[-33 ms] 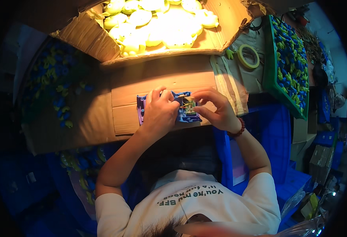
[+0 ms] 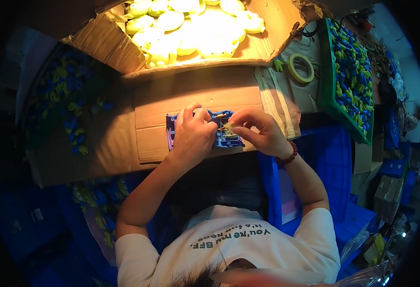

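A blue plastic toy casing (image 2: 220, 115) with purple inside lies on a flat cardboard sheet, its inner side up. My left hand (image 2: 195, 135) is curled over the middle of the casing and holds it down, hiding much of it. Inside the right part of the casing are thin wires (image 2: 222, 127) and a small green circuit board (image 2: 232, 137). My right hand (image 2: 259, 132) is closed in a pinch on the yellowish wires over that board; the fingertips partly cover them.
Beyond the cardboard sheet (image 2: 191, 88), a cardboard box (image 2: 278, 43) holds several yellow-green toy bodies under bright light. Right of it are a tape roll (image 2: 300, 68) and a green tray (image 2: 326, 71) of small blue and yellow-green parts. More such parts (image 2: 73, 124) lie at left.
My right hand has moved slightly left over the circuit board, and its fingertips have come together on the wires. My left hand and the casing stay nearly still.
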The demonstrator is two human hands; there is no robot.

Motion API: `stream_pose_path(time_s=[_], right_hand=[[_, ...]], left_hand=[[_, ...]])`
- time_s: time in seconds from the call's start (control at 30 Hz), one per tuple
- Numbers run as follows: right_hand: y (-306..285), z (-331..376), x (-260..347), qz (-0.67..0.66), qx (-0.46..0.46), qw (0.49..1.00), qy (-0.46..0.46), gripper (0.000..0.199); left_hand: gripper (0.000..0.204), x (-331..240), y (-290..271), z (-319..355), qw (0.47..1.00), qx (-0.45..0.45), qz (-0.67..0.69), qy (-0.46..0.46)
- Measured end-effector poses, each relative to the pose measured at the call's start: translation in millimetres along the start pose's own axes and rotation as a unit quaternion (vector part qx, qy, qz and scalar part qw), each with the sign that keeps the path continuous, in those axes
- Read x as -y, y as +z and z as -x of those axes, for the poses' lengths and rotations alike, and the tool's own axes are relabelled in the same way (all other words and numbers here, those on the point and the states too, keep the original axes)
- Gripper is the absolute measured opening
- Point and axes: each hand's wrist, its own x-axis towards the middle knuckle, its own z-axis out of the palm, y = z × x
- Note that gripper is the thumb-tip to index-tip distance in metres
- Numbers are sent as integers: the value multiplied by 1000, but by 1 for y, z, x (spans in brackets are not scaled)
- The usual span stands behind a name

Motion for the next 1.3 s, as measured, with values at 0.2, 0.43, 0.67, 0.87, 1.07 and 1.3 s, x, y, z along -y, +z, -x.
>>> stream_pose_path(time_s=[0.2,0.43,0.67,0.87,1.07,1.3], right_hand=[[18,-14,-10,-6,67,987,142,10],[32,-17,-13,110,17,988,103,15],[36,-17,-7,193,-11,976,96,22],[38,-10,-3,158,-88,982,49,23],[37,-4,-6,256,-57,960,-102,15],[39,-8,-22,184,-112,974,-64,16]], left_hand=[[5,6,6,3,1000,-3,23,-9],[6,9,7,2,999,-7,37,-3],[13,8,4,1,999,-7,51,-6],[6,11,7,3,999,3,41,-13],[7,9,5,2,1000,7,27,-13],[7,8,5,3,999,-15,37,-19]])
